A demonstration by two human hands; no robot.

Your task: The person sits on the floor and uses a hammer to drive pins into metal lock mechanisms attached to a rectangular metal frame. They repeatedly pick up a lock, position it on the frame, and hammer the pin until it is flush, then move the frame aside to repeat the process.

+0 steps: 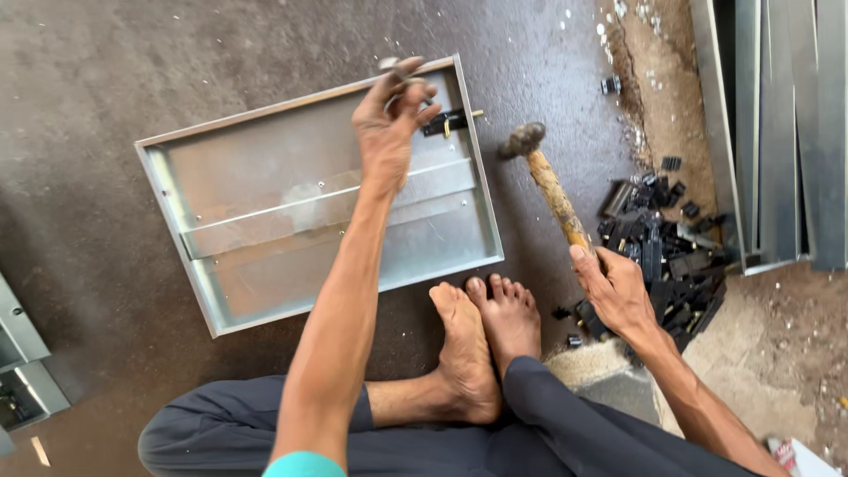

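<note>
While the person sits cross-legged on the dark floor (106,79), a flat metal tray (265,190) lies in front of the bare feet (486,336). The tray is a shallow grey box with low walls and a raised strip running across its middle from side to side.

The left hand (389,128) reaches out over the far right corner of the tray. Its fingers (408,84) are bent and pinched around something small and grey at the top edge. It is too small to tell what it is. Just beside that hand, on the tray's right wall, sits a small black latch (446,122) with a thin pin poking out over the edge.

The right hand (614,287) is wrapped tight around the low end of a wooden handle. This is a hammer (548,181). Its long handle slants up and to the left, so the metal head (521,139) points toward the latch. The head hangs in the air just to the right of the tray's corner, near the pin but not touching it. So the latch lies up and to the left of the hammer hand, and the left hand is much nearer to it.

A pile of small black parts (662,256) lies on the floor behind the right hand. Long grey metal sheets (777,132) stand at the far right.
</note>
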